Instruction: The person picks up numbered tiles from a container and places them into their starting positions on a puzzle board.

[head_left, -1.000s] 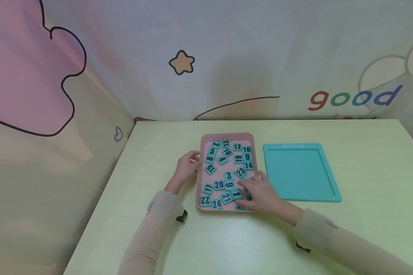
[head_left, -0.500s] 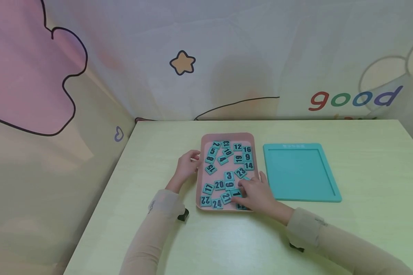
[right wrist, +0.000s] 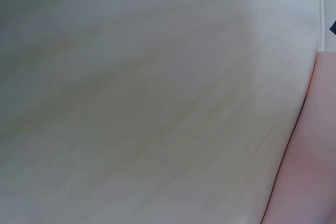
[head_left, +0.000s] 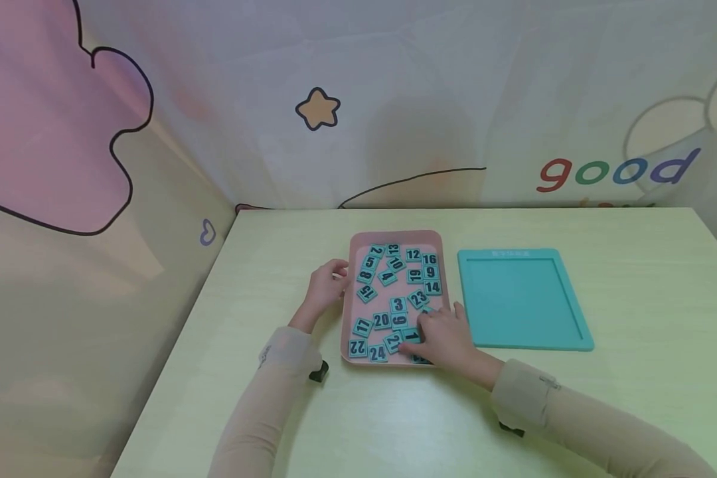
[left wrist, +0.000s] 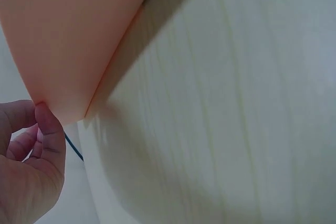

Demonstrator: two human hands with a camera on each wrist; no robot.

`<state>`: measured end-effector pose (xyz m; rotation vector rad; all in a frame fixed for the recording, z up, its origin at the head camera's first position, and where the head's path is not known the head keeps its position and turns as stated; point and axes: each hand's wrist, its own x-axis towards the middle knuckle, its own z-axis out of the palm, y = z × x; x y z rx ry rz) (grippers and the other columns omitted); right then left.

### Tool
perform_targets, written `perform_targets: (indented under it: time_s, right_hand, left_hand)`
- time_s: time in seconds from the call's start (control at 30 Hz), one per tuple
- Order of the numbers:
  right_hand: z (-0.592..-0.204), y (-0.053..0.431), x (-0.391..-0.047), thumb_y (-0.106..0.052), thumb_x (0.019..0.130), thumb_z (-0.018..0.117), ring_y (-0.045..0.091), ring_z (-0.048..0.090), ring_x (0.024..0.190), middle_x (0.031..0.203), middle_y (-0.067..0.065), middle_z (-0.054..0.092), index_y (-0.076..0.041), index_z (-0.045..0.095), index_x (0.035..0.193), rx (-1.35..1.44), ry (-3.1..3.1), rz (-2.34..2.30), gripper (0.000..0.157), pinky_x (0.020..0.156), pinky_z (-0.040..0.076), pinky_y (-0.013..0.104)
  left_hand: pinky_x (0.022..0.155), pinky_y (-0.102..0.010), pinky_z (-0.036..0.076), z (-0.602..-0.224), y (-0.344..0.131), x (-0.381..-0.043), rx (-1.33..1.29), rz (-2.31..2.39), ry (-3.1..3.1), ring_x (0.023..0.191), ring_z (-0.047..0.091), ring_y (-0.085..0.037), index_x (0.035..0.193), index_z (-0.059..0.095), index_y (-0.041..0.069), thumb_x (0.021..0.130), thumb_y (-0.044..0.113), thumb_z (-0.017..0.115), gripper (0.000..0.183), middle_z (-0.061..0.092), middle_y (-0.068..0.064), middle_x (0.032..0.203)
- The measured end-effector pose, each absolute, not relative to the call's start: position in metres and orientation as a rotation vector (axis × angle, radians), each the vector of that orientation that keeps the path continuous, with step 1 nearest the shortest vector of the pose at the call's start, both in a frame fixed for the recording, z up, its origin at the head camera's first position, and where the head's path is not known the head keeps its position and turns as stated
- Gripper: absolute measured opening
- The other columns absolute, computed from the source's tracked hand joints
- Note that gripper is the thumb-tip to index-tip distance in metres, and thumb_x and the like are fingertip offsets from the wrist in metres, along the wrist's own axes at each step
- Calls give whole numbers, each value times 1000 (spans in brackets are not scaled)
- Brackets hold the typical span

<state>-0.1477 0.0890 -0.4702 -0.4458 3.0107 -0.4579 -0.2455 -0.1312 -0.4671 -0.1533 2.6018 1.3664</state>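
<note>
A pink tray (head_left: 394,236) holds several teal number tiles lying loose, such as the tile marked 4 (head_left: 387,277) and the tile marked 24 (head_left: 378,353). At the tray's left side, my left hand (head_left: 325,287) pinches its rim; the left wrist view has the thumb (left wrist: 50,124) against the tray's wall (left wrist: 79,40). Over the tray's near right corner is my right hand (head_left: 448,337), thumb and index finger on either side of the tile marked 1 (head_left: 410,335). Its other fingertips and the tiles beneath are hidden, and I cannot tell whether it grips one.
Right of the tray lies a flat teal puzzle frame (head_left: 520,299) with a raised border. Both stand on a pale wooden table (head_left: 633,398), with a printed cloth backdrop (head_left: 245,119) behind its far edge. The right wrist view shows only tabletop and the tray's side (right wrist: 310,156).
My right hand has shifted slightly left over the near right tiles, its index finger bending more and its thumb reaching further left. The left hand and the tray have stayed in place.
</note>
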Motion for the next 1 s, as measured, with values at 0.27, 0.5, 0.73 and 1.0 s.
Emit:
perform_targets:
  time_s: [0.27,0.5,0.73,1.0]
  right_hand:
    - [-470,89,-148,-51,68,66,18,43,73,65,-4,49,-14,58,72,-456,3032,-406,39,97,21,57]
    - [-470,88,-149,-46,68,66,19,45,76,68,-3,51,-13,59,73,-446,3023,-443,34,98,19,59]
    - [-470,85,-151,-43,69,66,20,46,78,70,-3,52,-14,60,72,-431,3016,-453,31,97,19,59]
    - [-467,79,-154,-37,68,68,22,43,82,77,-1,57,-15,61,74,-414,3017,-415,24,97,14,56]
  left_hand:
    - [69,-24,50,-466,-132,-247,-145,1337,2620,83,54,-18,119,49,12,87,18,53,33,52,-4,103]
    - [66,-24,50,-466,-132,-249,-96,1335,2655,81,56,-18,117,51,9,86,14,53,32,53,-6,102]
    - [66,-24,50,-465,-131,-250,-106,1328,2665,82,55,-18,119,50,8,86,12,52,33,53,-6,102]
    - [67,-24,50,-466,-130,-249,-107,1343,2646,82,55,-18,119,50,8,87,13,52,33,53,-7,103]
